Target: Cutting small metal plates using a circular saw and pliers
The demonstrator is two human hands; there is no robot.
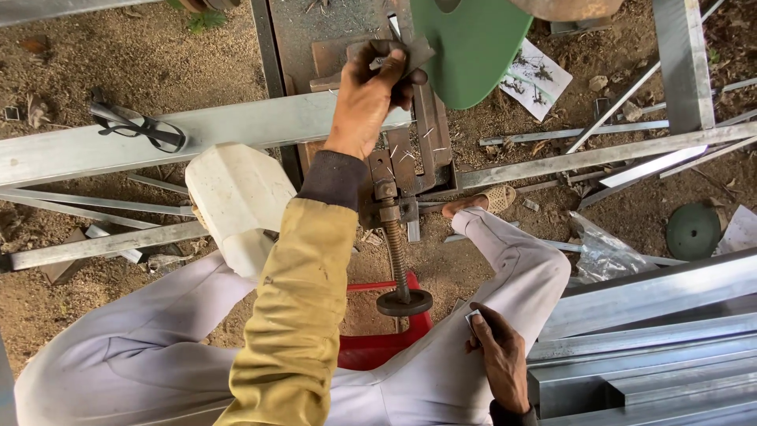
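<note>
The left hand (371,99) is closing around a small dark steel offcut (394,57), fingers wrapped over its top edge, holding it just above the chop saw's vise jaw (422,130). To my eye it is wanting a flat seat against the jaw, knuckles well off the green blade guard (473,47). Beneath the forearm the vise screw (394,244) is running down to its handwheel (404,302). The right hand (501,359) is resting on the thigh, pinching a small metal piece (473,318). Containers: only a red plastic stool (386,343) underneath, and a crumpled clear bag (603,252), contents unreadable.
</note>
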